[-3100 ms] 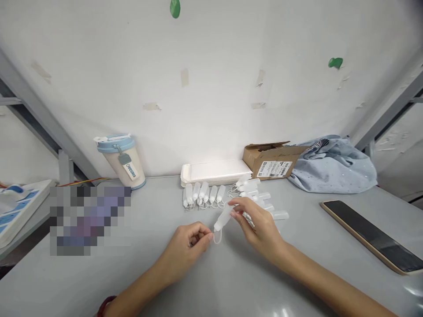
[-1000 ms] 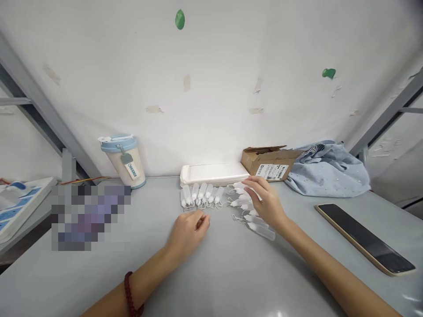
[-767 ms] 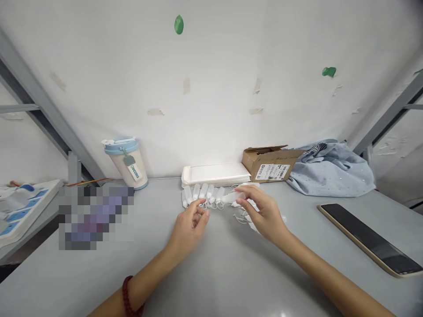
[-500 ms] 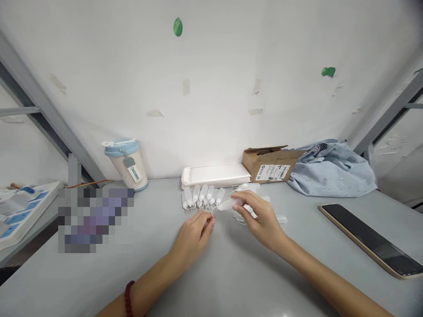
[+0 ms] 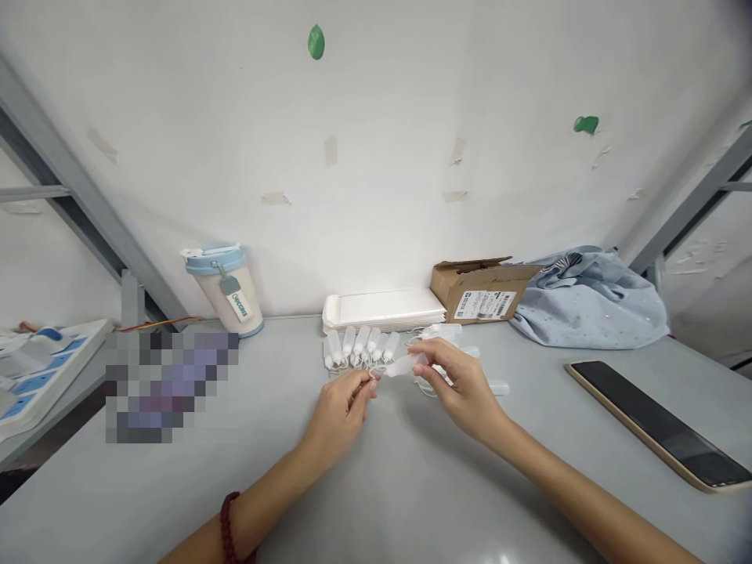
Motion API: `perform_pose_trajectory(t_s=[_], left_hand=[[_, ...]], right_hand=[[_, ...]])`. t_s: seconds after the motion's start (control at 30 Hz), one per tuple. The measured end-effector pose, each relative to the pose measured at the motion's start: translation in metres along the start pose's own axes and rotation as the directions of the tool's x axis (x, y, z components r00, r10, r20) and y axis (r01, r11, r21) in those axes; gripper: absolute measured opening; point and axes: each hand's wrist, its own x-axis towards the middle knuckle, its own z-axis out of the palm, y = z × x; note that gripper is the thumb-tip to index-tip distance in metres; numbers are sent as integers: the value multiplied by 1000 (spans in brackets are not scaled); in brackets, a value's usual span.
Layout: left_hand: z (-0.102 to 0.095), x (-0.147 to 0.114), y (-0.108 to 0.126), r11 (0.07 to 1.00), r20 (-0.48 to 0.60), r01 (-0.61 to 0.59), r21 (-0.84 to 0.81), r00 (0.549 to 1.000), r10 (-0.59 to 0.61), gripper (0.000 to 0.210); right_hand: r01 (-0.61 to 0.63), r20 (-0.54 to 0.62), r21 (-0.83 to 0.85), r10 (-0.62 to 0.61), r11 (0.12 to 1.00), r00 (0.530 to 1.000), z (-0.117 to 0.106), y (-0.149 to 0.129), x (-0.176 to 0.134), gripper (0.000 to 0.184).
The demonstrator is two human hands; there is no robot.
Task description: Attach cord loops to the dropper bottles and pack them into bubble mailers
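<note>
In my right hand [image 5: 464, 384], a small translucent white bottle [image 5: 403, 365] is pinched between thumb and fingers, tilted with its narrow end to the left. My left hand [image 5: 339, 413] is closed in a pinch on a thin white cord [image 5: 374, 374] by that end; its fingertips partly hide what they hold. Just beyond my left hand, several similar white bottles [image 5: 360, 342] lie side by side with looped cords. More white bottles [image 5: 499, 388] lie loosely behind and under my right hand, partly covered by it.
A stack of flat white boxes [image 5: 385, 307] stands against the wall, beside an opened cardboard box [image 5: 490, 294] and a light blue cloth [image 5: 591, 305]. A tumbler [image 5: 229, 294] is back left. A phone [image 5: 658, 423] lies right, a power strip [image 5: 44, 376] far left. One left-hand area is pixelated.
My left hand has shifted slightly up and left with the cord at its fingertips. The bottle stays in my right hand, which has hardly moved. The camera view has shifted slightly.
</note>
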Motion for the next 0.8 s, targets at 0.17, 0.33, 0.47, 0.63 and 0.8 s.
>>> perform_pose_trajectory(t_s=[0.17,0.33,0.47,0.63,0.8], left_hand=[[0,-2,-2,1000,-3,-1,5,1000,1,24],[0,-2,-1,1000,3,-2,-5,1000,2,24],[0,-1,0,1000,-3,-6,-9,1000,6,26],[-1,-3,3,1000,-5,0,6,1000,0,26],[-1,-4,3,1000,-7,-18,16,1000,18,25]], right_hand=[[5,25,14,-5,1000,1000,2,0,1,14],[21,20,18,-21,1000,1000,2,0,0,14],[-3,5,18,3,1000,1000,1,0,1,15],[-18,22,28,17,999,1000,1,0,1,14],[-16,30,18,16,1000,999,1,0,1,14]])
